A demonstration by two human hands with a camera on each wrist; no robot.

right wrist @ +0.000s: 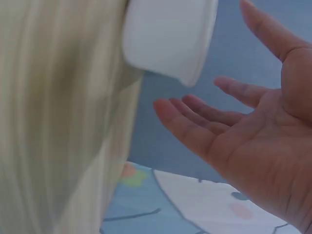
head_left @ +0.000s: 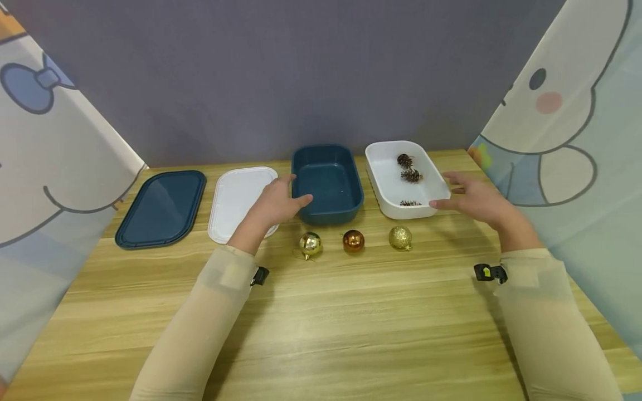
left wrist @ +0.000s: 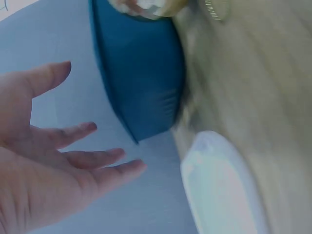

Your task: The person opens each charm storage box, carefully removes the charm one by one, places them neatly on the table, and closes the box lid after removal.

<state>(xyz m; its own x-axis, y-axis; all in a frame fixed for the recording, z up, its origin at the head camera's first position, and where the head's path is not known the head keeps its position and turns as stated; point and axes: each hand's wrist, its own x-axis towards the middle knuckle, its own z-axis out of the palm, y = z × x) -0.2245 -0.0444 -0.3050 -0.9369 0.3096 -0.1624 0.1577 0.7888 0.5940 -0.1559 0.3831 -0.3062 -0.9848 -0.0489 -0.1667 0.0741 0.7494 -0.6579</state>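
Note:
My left hand (head_left: 277, 201) hovers at the left side of a dark blue bin (head_left: 328, 218), thumb and fingers spread apart. In the left wrist view that hand (left wrist: 63, 151) holds nothing and stands off from the bin's wall (left wrist: 141, 73). Beside the right wall of a white bin (head_left: 378, 178) is my right hand (head_left: 473, 197), its thumb near the front right corner. The right wrist view shows the fingers (right wrist: 195, 129) extended, with a gap to the white bin (right wrist: 165, 39). Several brown pine cones (head_left: 412, 176) lie in the white bin.
In front of the bins lie a shiny gold ball ornament (head_left: 310, 244), a copper ball ornament (head_left: 353, 240) and a glittery gold ball ornament (head_left: 400, 238). A white lid (head_left: 233, 203) and a dark blue lid (head_left: 161, 209) lie flat at left. A grey wall (head_left: 311, 72) stands behind.

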